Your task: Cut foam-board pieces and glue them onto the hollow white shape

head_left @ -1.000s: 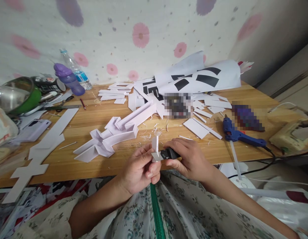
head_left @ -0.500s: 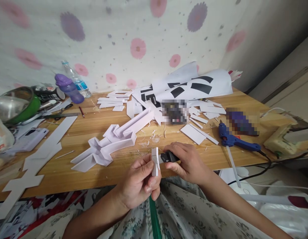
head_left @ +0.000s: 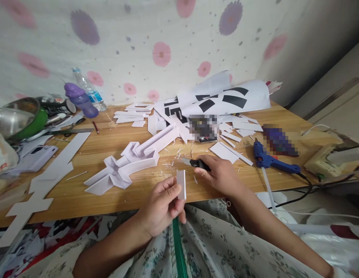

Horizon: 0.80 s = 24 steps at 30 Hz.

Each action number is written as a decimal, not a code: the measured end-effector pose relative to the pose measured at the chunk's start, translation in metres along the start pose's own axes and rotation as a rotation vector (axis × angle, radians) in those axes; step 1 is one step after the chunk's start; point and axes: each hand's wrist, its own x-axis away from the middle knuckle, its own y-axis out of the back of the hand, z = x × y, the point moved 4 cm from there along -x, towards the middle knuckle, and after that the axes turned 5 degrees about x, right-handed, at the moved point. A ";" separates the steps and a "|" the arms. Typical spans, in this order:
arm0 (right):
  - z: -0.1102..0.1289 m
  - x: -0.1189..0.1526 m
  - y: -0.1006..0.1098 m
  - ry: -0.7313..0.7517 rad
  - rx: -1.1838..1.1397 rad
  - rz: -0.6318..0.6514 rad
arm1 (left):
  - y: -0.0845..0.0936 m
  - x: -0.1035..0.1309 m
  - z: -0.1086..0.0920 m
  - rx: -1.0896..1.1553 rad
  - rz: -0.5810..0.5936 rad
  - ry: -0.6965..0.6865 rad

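1. At the near edge of the table (head_left: 121, 200), your head camera shows two hands: your left hand (head_left: 160, 204) pinches one white strip (head_left: 181, 179), held upright between thumb and fingers.
2. Your right hand (head_left: 219, 173) has its fingers wrapped around one black knife (head_left: 202, 165), its single blade pointing left, just beyond the strip and apart from it.
3. Left of your hands you have one hollow white form (head_left: 124, 166) and, farther left, one long flat cutout (head_left: 56, 168).
4. To your right lies one blue glue gun (head_left: 272, 163); two bottles (head_left: 84, 101) stand by the wall.
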 end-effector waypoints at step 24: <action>0.047 0.002 0.004 0.259 -0.264 -0.043 | 0.003 0.008 -0.011 0.127 0.124 -0.016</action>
